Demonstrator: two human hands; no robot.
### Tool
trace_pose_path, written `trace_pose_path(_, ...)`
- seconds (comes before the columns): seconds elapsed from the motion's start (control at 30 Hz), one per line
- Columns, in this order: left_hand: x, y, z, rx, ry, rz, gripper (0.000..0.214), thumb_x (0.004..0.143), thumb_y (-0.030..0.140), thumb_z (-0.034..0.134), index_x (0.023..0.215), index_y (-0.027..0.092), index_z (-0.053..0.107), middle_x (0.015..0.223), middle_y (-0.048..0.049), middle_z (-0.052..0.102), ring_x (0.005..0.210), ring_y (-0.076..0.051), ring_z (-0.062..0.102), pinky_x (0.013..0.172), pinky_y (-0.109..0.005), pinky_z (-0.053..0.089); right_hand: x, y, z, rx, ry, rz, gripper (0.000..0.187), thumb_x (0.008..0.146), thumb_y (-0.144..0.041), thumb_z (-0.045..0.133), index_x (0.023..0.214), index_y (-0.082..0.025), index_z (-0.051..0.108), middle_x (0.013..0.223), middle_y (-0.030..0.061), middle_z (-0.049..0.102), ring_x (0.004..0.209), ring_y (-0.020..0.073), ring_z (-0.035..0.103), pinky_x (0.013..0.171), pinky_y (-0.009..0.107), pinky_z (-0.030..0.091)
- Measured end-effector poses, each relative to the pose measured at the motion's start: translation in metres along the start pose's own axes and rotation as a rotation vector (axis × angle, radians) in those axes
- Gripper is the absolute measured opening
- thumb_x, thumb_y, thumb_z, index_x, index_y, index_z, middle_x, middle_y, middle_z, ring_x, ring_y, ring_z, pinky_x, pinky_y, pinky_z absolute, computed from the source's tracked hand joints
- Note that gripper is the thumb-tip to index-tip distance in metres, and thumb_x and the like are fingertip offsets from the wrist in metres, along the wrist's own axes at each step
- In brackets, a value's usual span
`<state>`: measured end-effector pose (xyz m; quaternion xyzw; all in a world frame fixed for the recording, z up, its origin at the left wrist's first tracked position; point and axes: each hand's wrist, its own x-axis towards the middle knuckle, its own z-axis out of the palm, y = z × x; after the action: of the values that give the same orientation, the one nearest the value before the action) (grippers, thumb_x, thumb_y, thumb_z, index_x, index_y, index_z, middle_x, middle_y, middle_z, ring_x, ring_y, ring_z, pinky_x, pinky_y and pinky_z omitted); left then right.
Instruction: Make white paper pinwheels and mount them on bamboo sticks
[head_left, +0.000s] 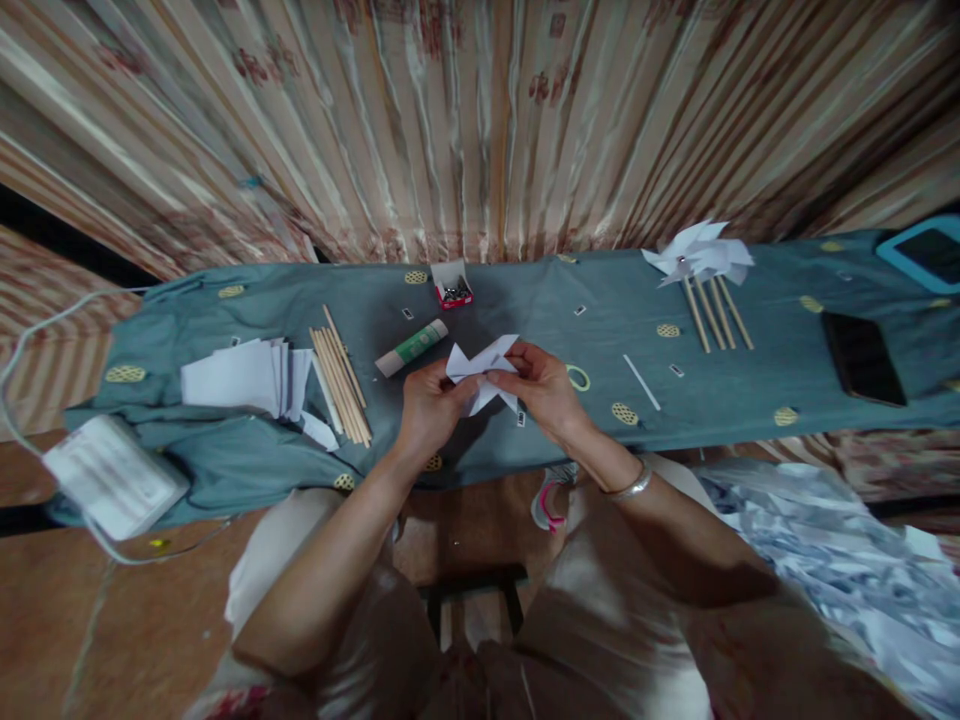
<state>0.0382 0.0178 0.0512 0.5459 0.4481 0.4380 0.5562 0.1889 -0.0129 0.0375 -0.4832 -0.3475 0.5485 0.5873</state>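
Note:
Between both hands, above the cloth, is a white paper pinwheel point(486, 362) with its blades folded toward the middle. My left hand point(433, 402) pinches its left side, thumb near the centre. On the other side my right hand point(546, 388) grips it, thumb also pressed at the centre. Beyond my hands lie a green and white glue stick point(412, 348) and a small red box of metal pins point(454, 288), its lid up. Left of my left hand is a row of wooden sticks point(341, 380). A pale green ring point(577, 378), perhaps a scissors handle, shows beside my right hand.
Stacked paper pieces point(232, 378) and a white power box point(116, 478) with a cable are at the left. Finished pinwheels point(701, 255) on sticks, a white strip point(641, 382), a black phone point(862, 358) and a blue-framed device point(926, 255) lie right. A curtain point(480, 130) hangs behind.

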Motion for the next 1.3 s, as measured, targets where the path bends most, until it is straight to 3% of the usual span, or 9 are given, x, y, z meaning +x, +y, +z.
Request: trace_pose_path(1.3,-0.0034,-0.0006,-0.0023,0.047,0.016,-0.033,0.018,0.064,0.031,0.076,0.074,0.015,0.076,0.066,0.0,0.07,0.058,-0.014,0.058,0.056,-0.023,0.044,0.0002,0.0045,0.0025,-0.024,-0.005,0.017,0.039,0.059,-0.037,0.089,0.086,-0.023,0.065,0.088,0.0004,0.074,0.082,0.0183,0.069,0.08,0.035,0.057)
